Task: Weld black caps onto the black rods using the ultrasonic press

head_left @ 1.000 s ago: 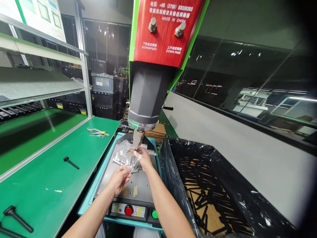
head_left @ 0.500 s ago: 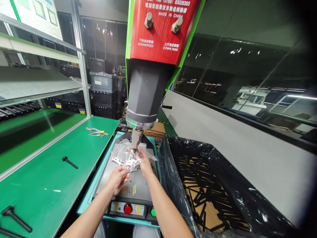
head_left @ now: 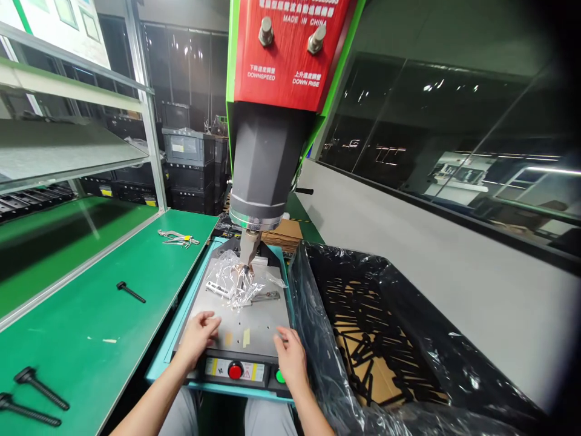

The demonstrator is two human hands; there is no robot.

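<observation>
A clear plastic bag (head_left: 232,283) with a small part inside lies on the grey machine plate (head_left: 258,327), right under the metal horn tip (head_left: 249,247) of the press head (head_left: 263,169). My left hand (head_left: 198,335) rests on the front left of the plate, fingers curled loosely, holding nothing. My right hand (head_left: 290,357) lies flat at the front right corner, beside the green button (head_left: 280,376). A red button (head_left: 235,370) sits between my hands on the front panel.
A green bench (head_left: 91,327) on the left carries black screws (head_left: 131,292), two more screws (head_left: 34,393) and metal tools (head_left: 178,238). A bin lined with black plastic (head_left: 385,339) holds black parts on the right. Shelving and dark crates stand behind.
Both hands let go of the clear bag and drew back to the front edge of the plate. The bag now lies alone under the horn.
</observation>
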